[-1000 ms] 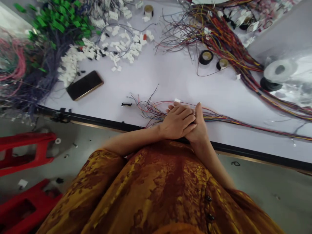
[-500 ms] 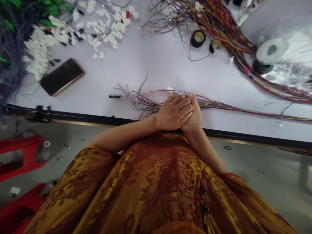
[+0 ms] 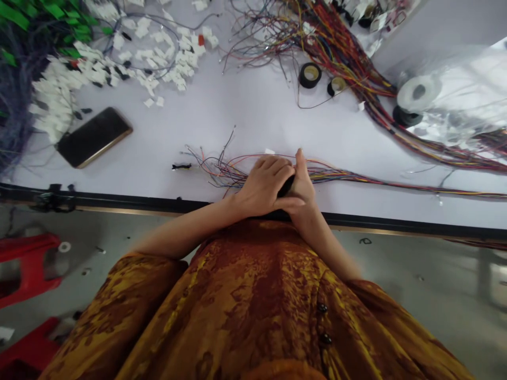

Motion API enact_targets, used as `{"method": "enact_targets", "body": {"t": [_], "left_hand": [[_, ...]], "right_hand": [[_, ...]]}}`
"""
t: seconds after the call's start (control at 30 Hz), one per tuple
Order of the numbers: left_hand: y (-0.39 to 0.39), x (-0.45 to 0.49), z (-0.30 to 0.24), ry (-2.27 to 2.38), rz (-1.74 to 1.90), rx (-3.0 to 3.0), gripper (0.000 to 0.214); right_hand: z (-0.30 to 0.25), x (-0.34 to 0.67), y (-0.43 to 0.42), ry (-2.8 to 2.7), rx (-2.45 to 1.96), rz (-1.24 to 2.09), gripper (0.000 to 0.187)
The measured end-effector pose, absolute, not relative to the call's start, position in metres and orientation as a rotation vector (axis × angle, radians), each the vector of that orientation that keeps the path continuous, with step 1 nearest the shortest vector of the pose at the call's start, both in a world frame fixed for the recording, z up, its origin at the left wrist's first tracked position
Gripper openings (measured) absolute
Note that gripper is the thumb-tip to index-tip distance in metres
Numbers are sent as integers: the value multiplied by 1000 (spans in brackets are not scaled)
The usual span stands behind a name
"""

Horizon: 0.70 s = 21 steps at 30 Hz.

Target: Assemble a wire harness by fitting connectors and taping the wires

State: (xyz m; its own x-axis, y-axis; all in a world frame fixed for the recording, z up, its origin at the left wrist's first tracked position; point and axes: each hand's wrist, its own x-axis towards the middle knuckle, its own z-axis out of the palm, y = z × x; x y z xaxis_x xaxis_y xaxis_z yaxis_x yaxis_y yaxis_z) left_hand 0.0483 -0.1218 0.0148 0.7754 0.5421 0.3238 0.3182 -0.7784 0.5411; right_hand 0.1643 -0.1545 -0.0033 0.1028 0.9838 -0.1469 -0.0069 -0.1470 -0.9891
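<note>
My left hand (image 3: 263, 184) lies across my right hand (image 3: 303, 191) at the near edge of the white table (image 3: 253, 121). Its fingers are curled over the right palm. A small dark thing (image 3: 286, 186) shows between the two hands; I cannot make out what it is. One finger of my right hand points up and away from me; the others are hidden under my left hand. Both hands rest on a bundle of thin coloured wires (image 3: 356, 177) that runs right along the table, with loose ends (image 3: 214, 163) fanning out to the left.
A dark phone (image 3: 94, 137) lies at the left. Behind it are heaps of white connectors (image 3: 79, 79) and green parts (image 3: 35, 21). Two tape rolls (image 3: 310, 75) and a thick wire harness (image 3: 356, 68) lie at the back, a white reel (image 3: 418, 92) at the right. Red stools (image 3: 24, 264) stand on the floor.
My hands were clasped tightly; now they have loosened, a right finger has straightened upward and a dark thing shows between the palms. The view has shifted a little.
</note>
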Motion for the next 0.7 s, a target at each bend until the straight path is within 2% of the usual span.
{"method": "enact_targets", "body": {"t": [0.07, 0.2, 0.37, 0.53, 0.6, 0.7], "left_hand": [[-118, 39, 16, 648, 640, 2462, 51], [-116, 23, 18, 728, 637, 2352, 40], [-120, 11, 27, 806, 630, 2320, 53], [-124, 9, 34, 799, 546, 2369, 56], [-125, 8, 39, 784, 530, 2375, 52], [-125, 4, 46, 736, 471, 2353, 31]], "right_hand": [[5, 166, -155, -1012, -1358, 1283, 67], [14, 173, -163, -816, -1270, 1487, 73], [15, 184, -181, -897, -1260, 1420, 42], [32, 197, -185, -1158, -1294, 1377, 30], [39, 201, -184, -1219, -1264, 1441, 22], [45, 201, -186, -1282, -1287, 1428, 15]]}}
